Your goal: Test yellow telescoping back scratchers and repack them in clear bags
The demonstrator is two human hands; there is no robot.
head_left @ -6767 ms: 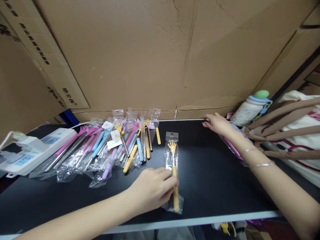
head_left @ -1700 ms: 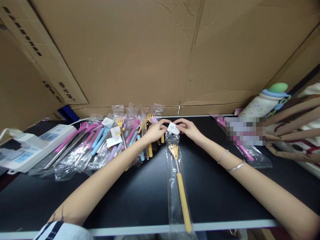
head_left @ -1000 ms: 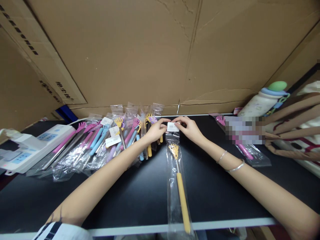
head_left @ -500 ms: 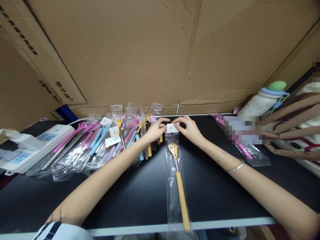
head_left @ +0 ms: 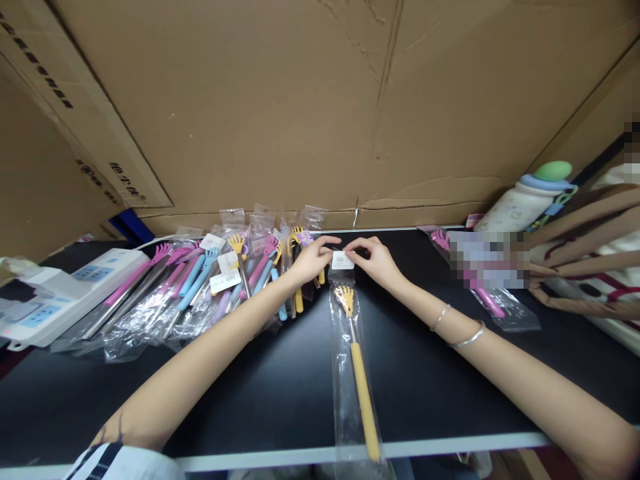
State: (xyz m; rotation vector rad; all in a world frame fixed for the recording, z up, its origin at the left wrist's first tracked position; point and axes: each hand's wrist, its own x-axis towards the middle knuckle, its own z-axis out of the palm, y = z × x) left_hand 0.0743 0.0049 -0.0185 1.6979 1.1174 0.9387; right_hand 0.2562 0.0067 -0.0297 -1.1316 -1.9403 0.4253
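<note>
A yellow back scratcher (head_left: pixel 365 400) in a clear plastic bag (head_left: pixel 343 373) lies on the black table straight in front of me, its claw end away from me. A white printed label (head_left: pixel 343 260) sits at the bag's top end. My left hand (head_left: pixel 314 259) has its thumb at the label's left edge, the index finger reaching out above it. On the other side, my right hand (head_left: pixel 374 260) pinches the label's right edge between thumb and fingertip. The bag's near end hangs over the table's front edge.
Several bagged back scratchers (head_left: pixel 200 280) lie heaped at the left, beside a white power strip (head_left: pixel 75 300). A bagged pink back scratcher (head_left: pixel 485 297) lies at the right, near a bottle (head_left: pixel 520 203) and a brown-handled bag (head_left: pixel 590 267). Cardboard (head_left: pixel 280 120) walls the back.
The label has shifted slightly toward me and lies flatter at the bag's top. My right thumb and fingertip have drawn back to its right edge; my left hand has barely moved.
</note>
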